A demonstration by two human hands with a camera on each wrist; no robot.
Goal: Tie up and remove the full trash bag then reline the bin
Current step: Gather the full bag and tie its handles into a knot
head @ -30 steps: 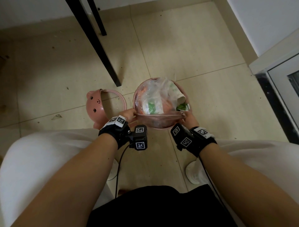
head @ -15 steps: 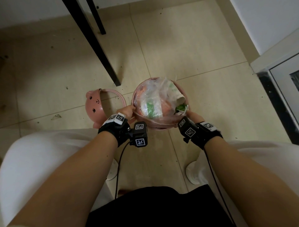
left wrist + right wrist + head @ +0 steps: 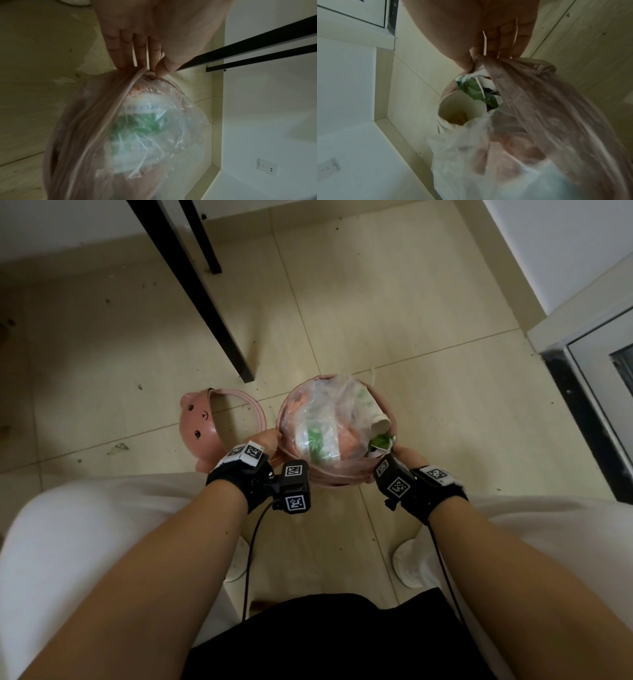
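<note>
My left hand (image 3: 263, 440) and right hand (image 3: 409, 455) each pinch the rim of the translucent pink plastic trash bag (image 3: 342, 470) between thumb and fingers (image 3: 120, 54), stuffed rubbish between them.

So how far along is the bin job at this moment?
Early. Done: the pig-faced lid is off, lying on the floor beside the bin. In hand: the left hand and right hand each pinch the pink bag's edge on opposite sides, rubbish still heaped inside. Left: tying it, lifting it out, relining; no new bag in view.
</note>
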